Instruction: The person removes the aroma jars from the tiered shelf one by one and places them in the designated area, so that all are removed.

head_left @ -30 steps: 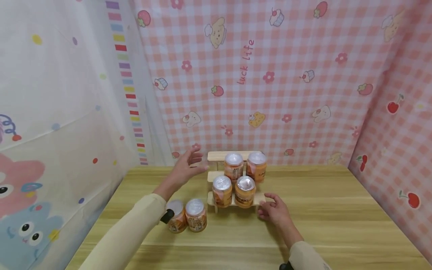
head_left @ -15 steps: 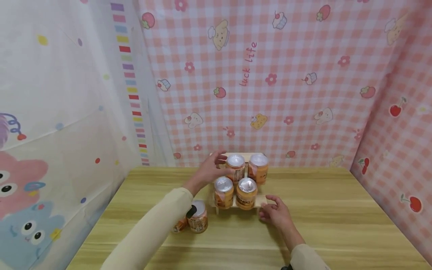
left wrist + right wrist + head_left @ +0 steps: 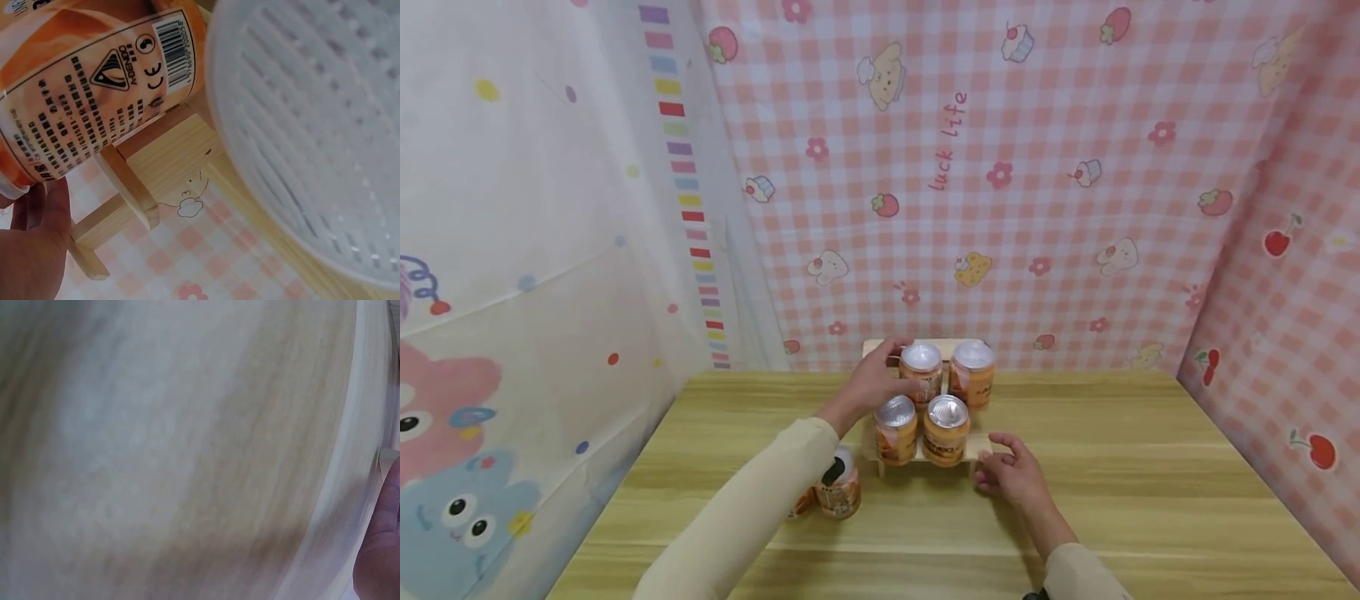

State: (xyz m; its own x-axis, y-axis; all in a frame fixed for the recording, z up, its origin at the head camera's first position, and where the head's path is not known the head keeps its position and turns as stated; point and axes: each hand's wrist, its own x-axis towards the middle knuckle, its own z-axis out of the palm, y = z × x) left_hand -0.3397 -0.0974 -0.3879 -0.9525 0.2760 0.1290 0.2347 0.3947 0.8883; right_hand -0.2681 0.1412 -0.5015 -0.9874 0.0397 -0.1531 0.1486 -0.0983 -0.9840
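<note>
We see the left hand (image 3: 871, 387) clamped on the upper left can (image 3: 929, 375), thumb across its front and fingers round its left and far side. This can is upright at the left end of the rack (image 3: 978, 447), a step above the front row; its base is hidden from the head view, so we cannot tell how it sits. From the left wrist we see the fingers against one end of a can and a barcode on its label, with a ridged lid close to the camera.

The right hand (image 3: 1017, 479) has its fingers bent and pinching the right end of the rack's bottom shelf, near the front corner.

Beside the upper left can stands the upper right can (image 3: 972, 382). In the front row, on the bottom shelf, we see the lower left can (image 3: 896, 435) and the lower right can (image 3: 945, 435), upright and close together. The rack stands near the back edge of the worktop (image 3: 1120, 483). Off its front left corner, we find the near can (image 3: 841, 497) and the far-left can (image 3: 802, 504), both partly covered by the left sleeve (image 3: 752, 500). Beyond the back edge hangs a checked cloth (image 3: 1067, 217).
</note>
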